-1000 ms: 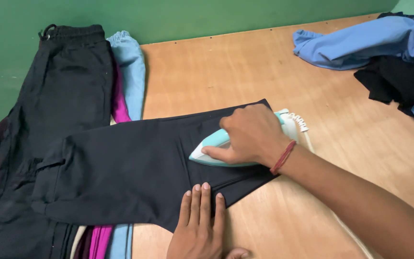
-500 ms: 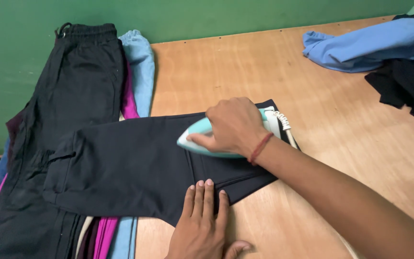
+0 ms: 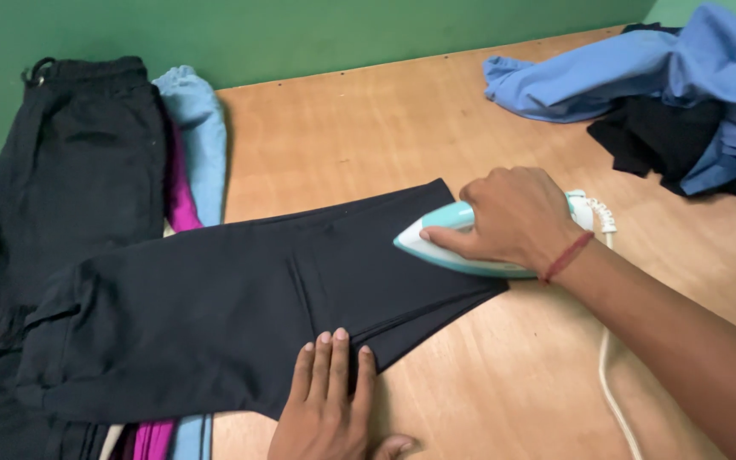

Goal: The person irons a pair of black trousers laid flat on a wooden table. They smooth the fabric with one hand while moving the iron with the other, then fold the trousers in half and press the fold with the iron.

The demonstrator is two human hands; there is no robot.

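While the black trouser leg is spread flat across the wooden table, reaching from the left edge toward the middle, a small turquoise-and-white iron is rested on its hem end. The iron is gripped from above by the right hand, the fingers being wrapped around the handle and a red thread being worn at the wrist. The left hand is laid flat and open on the cloth near the table's front edge, fingers together, with nothing grasped. A white cord is trailed from the iron's back toward the front edge.

The cloth is judged soft, light and limp, easily creased or dragged along under the soleplate, so it is best pinned with a flat palm close to the iron, as is seen. The iron is judged fairly heavy and hot underneath; it should be taken only by its handle.

Under the trousers at the left edge, a stack of folded garments in black, pale blue and magenta is seen. At the far right corner, crumpled blue and black clothes are heaped.
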